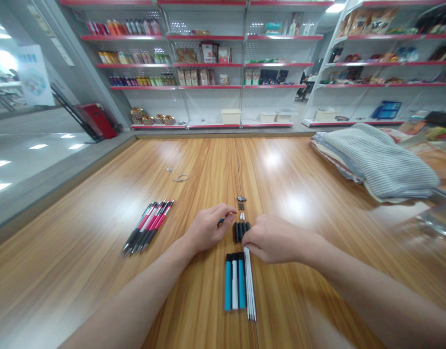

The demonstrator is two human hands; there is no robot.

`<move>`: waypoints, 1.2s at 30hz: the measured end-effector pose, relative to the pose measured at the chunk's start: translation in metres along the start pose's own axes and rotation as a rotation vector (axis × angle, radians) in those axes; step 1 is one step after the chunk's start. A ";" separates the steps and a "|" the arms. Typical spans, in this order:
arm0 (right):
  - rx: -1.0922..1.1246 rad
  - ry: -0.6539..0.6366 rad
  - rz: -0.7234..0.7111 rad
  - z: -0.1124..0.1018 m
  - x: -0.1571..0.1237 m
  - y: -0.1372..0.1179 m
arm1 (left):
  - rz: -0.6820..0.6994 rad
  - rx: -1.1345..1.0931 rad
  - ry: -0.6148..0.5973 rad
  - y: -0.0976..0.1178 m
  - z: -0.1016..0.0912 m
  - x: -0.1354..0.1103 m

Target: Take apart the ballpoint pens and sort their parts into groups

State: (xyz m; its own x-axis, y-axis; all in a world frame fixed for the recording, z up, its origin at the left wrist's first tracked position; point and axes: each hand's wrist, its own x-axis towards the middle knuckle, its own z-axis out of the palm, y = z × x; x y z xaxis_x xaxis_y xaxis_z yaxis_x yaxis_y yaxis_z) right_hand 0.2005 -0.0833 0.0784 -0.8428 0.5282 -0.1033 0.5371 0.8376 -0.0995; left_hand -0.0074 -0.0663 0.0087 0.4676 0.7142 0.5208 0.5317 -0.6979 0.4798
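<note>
My left hand (208, 228) rests on the wooden table (99, 242), its fingers pinched on a small dark pen part I cannot name. My right hand (271, 238) is curled, fingertips touching a short row of black pen pieces (240, 230). Beyond them lie tiny white and metal parts (241, 207) in a line. Just in front of my hands lie blue and white pen barrels (234, 281) side by side, with thin white refills (250, 283) to their right. A bundle of red-and-black pens (148, 226) lies to the left of my left hand.
A small ring (169, 169) and a wire loop (181, 178) lie farther back on the table. Folded striped cloths (375, 160) are stacked at the right. Store shelves (208, 63) with goods line the back wall. A red box (96, 119) stands on the floor at left.
</note>
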 end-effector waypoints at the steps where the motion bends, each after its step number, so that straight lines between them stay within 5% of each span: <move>1: 0.004 0.004 -0.005 0.000 0.000 0.000 | -0.001 -0.005 -0.001 0.000 0.000 0.000; 8: 0.092 0.137 -0.034 -0.002 -0.001 0.003 | 0.007 -0.061 -0.032 0.003 -0.005 -0.001; 11: 0.183 0.323 0.008 0.007 0.001 0.010 | -0.013 -0.124 -0.053 0.005 -0.012 -0.001; 16: 0.293 0.670 0.278 0.040 0.008 0.040 | -0.118 -0.208 0.031 0.003 -0.017 0.000; 21: 0.393 0.673 0.344 0.060 0.010 0.060 | -0.134 -0.149 0.065 0.003 -0.016 0.004; 29: 0.523 0.410 0.057 0.063 0.005 0.060 | -0.044 -0.122 0.028 0.002 -0.012 0.005; 36: 0.565 0.406 -0.015 0.070 0.007 0.062 | 0.023 -0.146 -0.123 -0.003 -0.005 -0.001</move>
State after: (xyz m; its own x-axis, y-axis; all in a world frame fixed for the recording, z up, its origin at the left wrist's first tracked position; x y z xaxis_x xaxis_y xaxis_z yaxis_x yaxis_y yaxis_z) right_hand 0.2303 -0.0372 0.0018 -0.7374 0.6195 0.2692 0.3679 0.7026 -0.6091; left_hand -0.0134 -0.0646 0.0106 0.5663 0.6927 0.4467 0.4162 -0.7081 0.5704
